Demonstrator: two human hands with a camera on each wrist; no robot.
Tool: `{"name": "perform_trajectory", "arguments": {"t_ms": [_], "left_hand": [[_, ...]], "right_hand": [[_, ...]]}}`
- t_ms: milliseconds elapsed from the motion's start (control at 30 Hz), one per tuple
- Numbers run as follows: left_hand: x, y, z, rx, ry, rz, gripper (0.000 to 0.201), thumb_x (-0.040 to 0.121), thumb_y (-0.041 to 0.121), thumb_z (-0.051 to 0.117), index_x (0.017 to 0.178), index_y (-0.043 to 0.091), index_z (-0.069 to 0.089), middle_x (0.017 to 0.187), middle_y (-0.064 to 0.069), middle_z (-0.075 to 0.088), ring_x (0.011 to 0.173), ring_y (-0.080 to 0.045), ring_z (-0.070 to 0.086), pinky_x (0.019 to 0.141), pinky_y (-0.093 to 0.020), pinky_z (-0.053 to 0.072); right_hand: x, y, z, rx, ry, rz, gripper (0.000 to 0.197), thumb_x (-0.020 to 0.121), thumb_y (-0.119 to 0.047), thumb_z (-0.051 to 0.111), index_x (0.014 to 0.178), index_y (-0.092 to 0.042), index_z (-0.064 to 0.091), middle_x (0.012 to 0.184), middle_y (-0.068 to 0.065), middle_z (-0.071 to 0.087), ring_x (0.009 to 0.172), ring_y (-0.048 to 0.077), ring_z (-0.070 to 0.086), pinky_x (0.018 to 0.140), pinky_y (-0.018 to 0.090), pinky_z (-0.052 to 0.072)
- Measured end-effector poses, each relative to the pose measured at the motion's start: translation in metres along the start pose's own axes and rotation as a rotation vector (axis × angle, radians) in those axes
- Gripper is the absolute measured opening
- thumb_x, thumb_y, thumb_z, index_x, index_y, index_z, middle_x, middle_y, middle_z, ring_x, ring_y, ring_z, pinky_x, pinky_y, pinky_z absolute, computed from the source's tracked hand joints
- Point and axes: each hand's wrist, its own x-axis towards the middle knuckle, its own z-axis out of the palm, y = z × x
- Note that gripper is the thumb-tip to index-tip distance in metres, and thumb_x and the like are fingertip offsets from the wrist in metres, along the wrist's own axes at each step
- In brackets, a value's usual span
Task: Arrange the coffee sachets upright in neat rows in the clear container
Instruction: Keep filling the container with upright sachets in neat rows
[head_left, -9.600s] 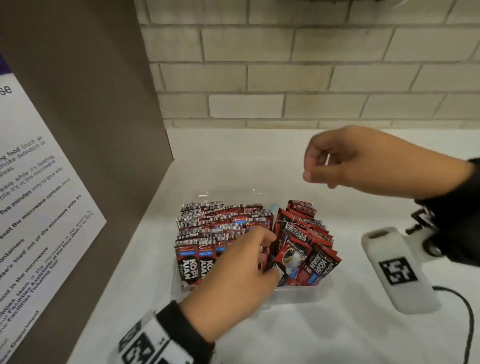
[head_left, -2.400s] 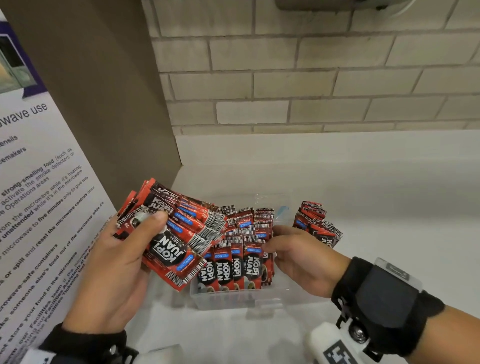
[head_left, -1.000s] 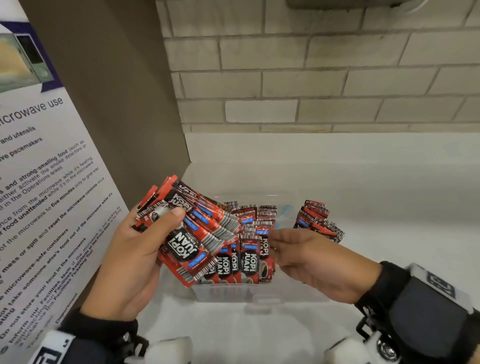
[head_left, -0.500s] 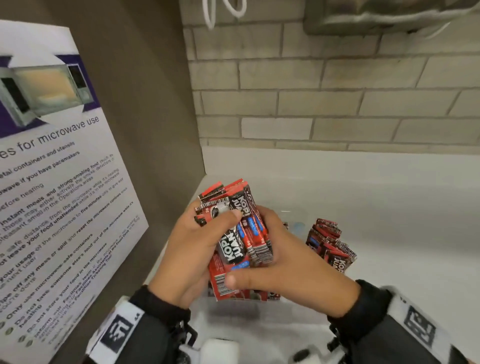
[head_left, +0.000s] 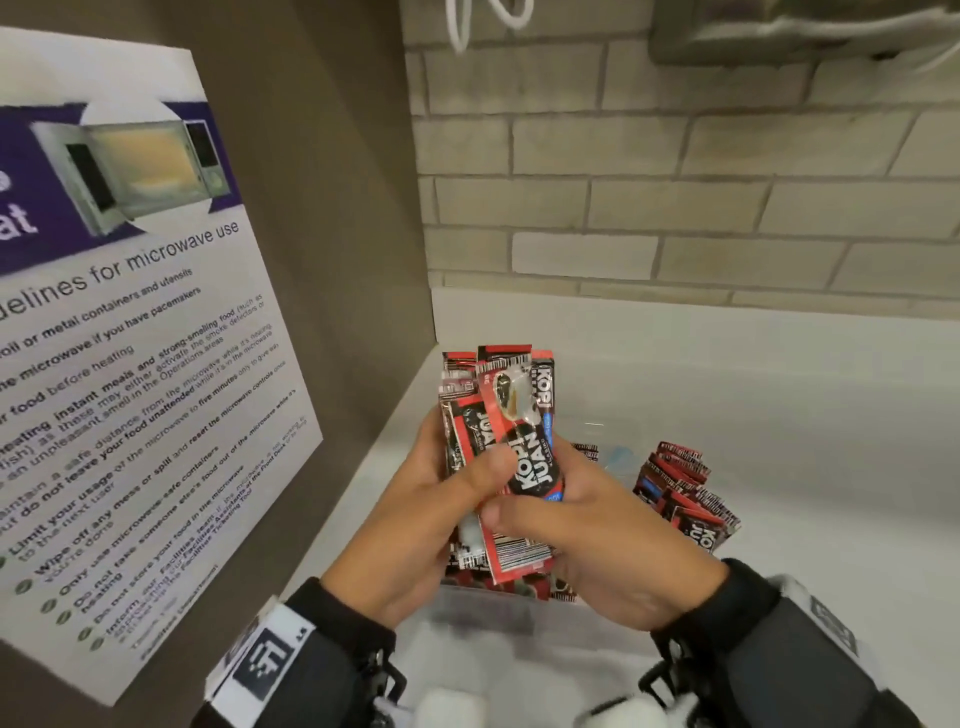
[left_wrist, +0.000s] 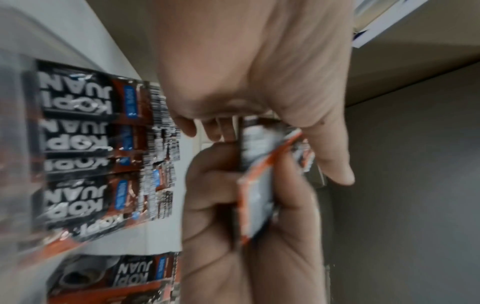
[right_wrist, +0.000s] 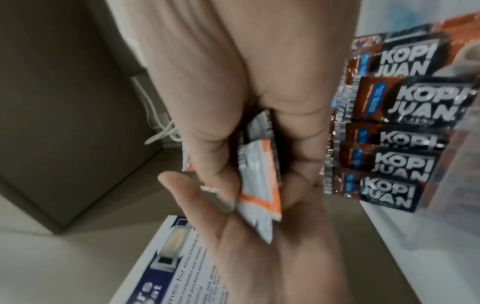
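Change: since half a second ago both hands have squared the fanned sachets into one tighter stack, now standing more upright; the camera view has tipped up, showing more wall.
Wrist bands: dark straps with white marker tags, at 6 o'clock, nearest the viewer.
Left hand: at 7 o'clock of the stack, fingers curled behind it, thumb pressed across the front.
Right hand: at 5 o'clock of the stack, thumb laid across the lower front, fingers wrapped round the far side.
Held stack: red and black coffee sachets gripped between both hands, long edges near vertical, raised above the box; count cannot be told.
Clear container: see-through plastic box on the counter directly under the hands, front wall visible.
Sachets in box: rows standing side by side, labels facing the front wall, seen sharper in the wrist views.
Second group: sachets leaning at 3 o'clock of the hands; whether they are inside the box cannot be told.
Counter: white surface running to the wall.
Notice: microwave guidelines sheet on the brown side panel, 9 o'clock.
Wall: pale brick, 12 o'clock, farthest.
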Motion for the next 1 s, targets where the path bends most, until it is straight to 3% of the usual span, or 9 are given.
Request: {"name": "perform_trajectory", "arguments": {"t_ms": [167,333,500,700,767,833,900,967,1000], "left_hand": [[-0.003,-0.010,0.004,-0.160,-0.076,-0.126,0.062,0.059,0.032,0.074,0.117,0.013,0.064,0.097,-0.023,0.066,0.067,-0.031,0.065,0.046,-0.032,0.049],[-0.001,-0.014,0.007,-0.273,0.025,-0.043,0.041,0.058,0.018,0.070,0.099,0.010,0.073,0.090,-0.018,0.070,0.073,-0.027,0.070,0.059,-0.033,0.057],[0.002,-0.005,0.008,-0.287,0.119,-0.018,0.046,0.072,0.013,0.068,0.118,0.004,0.063,0.105,-0.021,0.069,0.083,-0.029,0.070,0.066,-0.035,0.058],[0.001,-0.006,0.009,-0.285,0.114,-0.040,0.039,0.074,0.017,0.065,0.111,0.004,0.065,0.093,-0.018,0.070,0.073,-0.026,0.071,0.060,-0.035,0.058],[-0.001,-0.008,0.007,-0.277,0.082,-0.072,0.038,0.073,0.016,0.073,0.109,0.007,0.067,0.097,-0.019,0.070,0.079,-0.029,0.070,0.068,-0.039,0.059],[-0.002,-0.010,0.004,-0.285,0.057,-0.107,0.038,0.070,0.016,0.068,0.108,0.010,0.069,0.100,-0.019,0.069,0.082,-0.031,0.070,0.074,-0.043,0.058],[-0.002,-0.010,0.002,-0.295,0.041,-0.126,0.040,0.069,0.016,0.066,0.109,0.011,0.068,0.102,-0.020,0.068,0.083,-0.031,0.069,0.077,-0.045,0.056],[-0.002,-0.010,0.003,-0.294,0.030,-0.121,0.037,0.069,0.010,0.071,0.105,0.012,0.070,0.101,-0.020,0.069,0.081,-0.030,0.070,0.074,-0.043,0.058],[-0.002,-0.010,0.004,-0.294,0.026,-0.114,0.034,0.067,0.007,0.075,0.100,0.013,0.073,0.098,-0.019,0.070,0.079,-0.029,0.070,0.071,-0.042,0.059]], "right_hand": [[0.000,-0.012,0.004,-0.262,-0.158,0.015,0.048,0.091,-0.012,0.061,0.126,-0.034,0.038,0.108,-0.005,0.062,0.090,0.007,0.065,0.065,0.024,0.054],[0.004,-0.012,0.002,-0.791,0.093,-0.066,0.068,0.075,-0.052,0.069,0.123,-0.033,0.025,0.115,-0.012,0.028,0.116,0.001,0.039,0.097,0.019,0.042],[0.007,-0.010,0.001,-0.756,0.248,-0.219,0.086,0.055,-0.059,0.079,0.111,-0.046,0.014,0.122,-0.014,0.025,0.120,0.007,0.041,0.098,0.029,0.046],[0.006,-0.014,0.000,-0.525,0.076,-0.130,0.038,0.079,-0.062,0.040,0.111,-0.043,0.034,0.116,-0.009,0.035,0.117,0.004,0.043,0.100,0.027,0.044],[0.015,-0.005,-0.001,-0.460,0.093,-0.097,0.021,0.096,-0.047,0.033,0.108,-0.033,0.042,0.106,-0.010,0.037,0.113,0.001,0.043,0.093,0.010,0.038],[0.006,0.013,-0.017,-0.606,0.119,-0.195,0.004,0.100,-0.024,0.039,0.098,-0.025,0.043,0.090,-0.015,0.031,0.104,0.000,0.043,0.068,-0.007,0.029],[0.008,0.024,-0.017,-0.574,0.125,-0.191,0.029,0.092,-0.042,0.046,0.114,-0.023,0.046,0.094,-0.017,0.032,0.109,0.004,0.044,0.071,-0.004,0.032],[0.014,0.016,-0.010,-0.504,0.068,-0.071,0.087,0.075,-0.077,0.037,0.147,-0.030,0.021,0.121,-0.014,0.033,0.127,0.009,0.038,0.100,0.023,0.040],[0.017,0.009,-0.002,-0.457,0.115,-0.017,0.092,0.075,-0.081,0.032,0.150,-0.035,0.007,0.130,-0.013,0.027,0.130,0.011,0.036,0.105,0.033,0.039]]}}
